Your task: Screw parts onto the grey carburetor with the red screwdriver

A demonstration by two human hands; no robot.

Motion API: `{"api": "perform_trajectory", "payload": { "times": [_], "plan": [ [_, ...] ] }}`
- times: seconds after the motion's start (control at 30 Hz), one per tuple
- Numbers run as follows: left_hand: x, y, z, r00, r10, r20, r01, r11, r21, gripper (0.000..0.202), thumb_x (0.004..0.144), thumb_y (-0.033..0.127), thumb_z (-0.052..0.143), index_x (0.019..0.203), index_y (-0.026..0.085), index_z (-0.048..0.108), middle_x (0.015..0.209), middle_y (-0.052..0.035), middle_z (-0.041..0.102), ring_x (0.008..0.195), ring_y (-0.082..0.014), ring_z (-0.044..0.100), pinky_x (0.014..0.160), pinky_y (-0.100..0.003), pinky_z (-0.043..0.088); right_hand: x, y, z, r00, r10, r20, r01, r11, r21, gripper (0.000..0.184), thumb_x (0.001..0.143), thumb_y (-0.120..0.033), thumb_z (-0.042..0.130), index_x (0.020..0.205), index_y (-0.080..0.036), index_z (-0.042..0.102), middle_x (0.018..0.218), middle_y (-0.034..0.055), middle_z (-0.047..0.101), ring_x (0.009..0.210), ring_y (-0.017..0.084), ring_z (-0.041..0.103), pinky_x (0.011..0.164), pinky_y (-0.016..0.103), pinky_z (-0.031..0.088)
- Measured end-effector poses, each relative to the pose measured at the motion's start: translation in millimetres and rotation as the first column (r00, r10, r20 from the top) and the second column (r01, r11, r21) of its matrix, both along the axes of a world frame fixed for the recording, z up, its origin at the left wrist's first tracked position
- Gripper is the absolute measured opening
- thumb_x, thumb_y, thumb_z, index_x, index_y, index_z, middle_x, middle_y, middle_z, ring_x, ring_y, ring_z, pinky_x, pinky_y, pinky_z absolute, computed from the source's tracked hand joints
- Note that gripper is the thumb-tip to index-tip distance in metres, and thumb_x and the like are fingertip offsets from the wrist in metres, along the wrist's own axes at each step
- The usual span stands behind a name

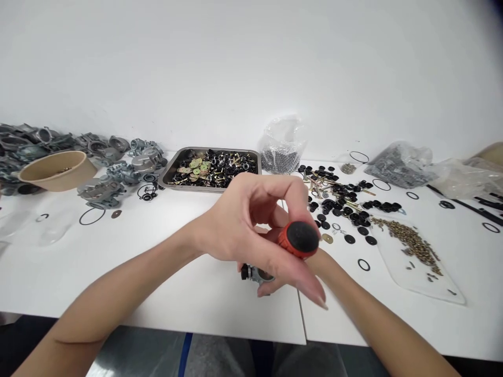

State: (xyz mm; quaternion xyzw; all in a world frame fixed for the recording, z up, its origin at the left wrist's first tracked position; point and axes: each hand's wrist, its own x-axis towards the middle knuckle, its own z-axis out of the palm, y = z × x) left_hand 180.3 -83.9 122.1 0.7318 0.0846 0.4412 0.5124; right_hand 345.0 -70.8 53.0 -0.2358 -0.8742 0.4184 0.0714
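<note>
My left hand (243, 225) is closed round the handle of a screwdriver (301, 238), a red handle with a black end cap that points up toward me. Its shaft and tip are hidden. Below and behind it, my right hand (271, 287) grips a small grey metal carburetor (257, 273) with a black fitting on its left side. Most of the right hand and of the carburetor is covered by the left hand, so I cannot tell whether the screwdriver touches it.
Behind stands a metal tray (168, 178) of mixed small parts. Carburetor bodies (102, 191) and a tan bowl (58, 180) lie left. Right are black caps (349, 239), brass screws (416, 243) on a clear sheet, and bagged parts (401, 162). A bag of metal balls (281, 157) leans on the wall.
</note>
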Motion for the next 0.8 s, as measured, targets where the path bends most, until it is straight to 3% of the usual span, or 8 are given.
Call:
{"api": "perform_trajectory", "payload": {
  "times": [0.13,0.23,0.47,0.67,0.8],
  "plan": [
    [-8,12,7.0,0.999,-0.021,-0.045,0.023,0.999,0.037,0.035,0.067,0.043,0.082,0.081,0.015,0.066,0.07,-0.004,0.066,0.058,-0.0099,0.061,0.048,-0.019,0.048,1,1,-4.3,0.994,0.111,-0.004,-0.111,0.994,-0.02,0.052,0.063,-0.037,0.085,0.11,-0.026,0.066,0.134,0.004,0.05,0.128,0.027,0.044,0.109,0.04,0.038],
    [-13,20,13.5,0.993,-0.039,-0.115,0.043,0.998,0.037,0.031,0.073,0.04,0.079,0.087,0.014,0.071,0.077,-0.0071,0.071,0.061,-0.0122,0.064,0.049,-0.021,0.05,3,2,-7.9,0.989,0.14,-0.037,-0.141,0.989,-0.033,0.048,0.067,-0.04,0.082,0.11,-0.026,0.067,0.135,0.004,0.048,0.125,0.025,0.045,0.108,0.038,0.038],
    [-10,2,21.3,0.987,-0.049,-0.151,0.054,0.998,0.03,0.015,0.085,0.029,0.067,0.091,0.015,0.067,0.077,-0.0081,0.07,0.064,-0.0127,0.064,0.054,-0.023,0.053,3,1,-4.8,0.991,0.126,-0.047,-0.133,0.965,-0.225,0.055,0.069,-0.033,0.081,0.121,-0.028,0.062,0.109,0.001,0.063,0.103,0.019,0.06,0.092,0.032,0.05],
    [-3,1,17.6,0.998,-0.025,-0.059,0.027,0.999,0.035,0.029,0.073,0.039,0.079,0.079,0.015,0.063,0.077,-0.0045,0.065,0.061,-0.0097,0.059,0.053,-0.023,0.048,1,0,-1.1,0.997,0.071,0.0,-0.07,0.988,-0.138,0.058,0.063,-0.033,0.085,0.117,-0.025,0.064,0.121,0.0028,0.06,0.117,0.024,0.053,0.1,0.035,0.047],
    [2,6,5.3,0.999,-0.009,0.043,0.008,1.0,0.003,0.04,0.063,0.041,0.085,0.08,0.016,0.06,0.071,-0.0007,0.061,0.058,-0.0081,0.057,0.05,-0.021,0.046,0,0,-2.4,0.997,0.072,-0.008,-0.073,0.99,-0.118,0.058,0.062,-0.033,0.086,0.117,-0.026,0.066,0.114,0.0017,0.065,0.116,0.024,0.055,0.104,0.039,0.045]
  ]
}}
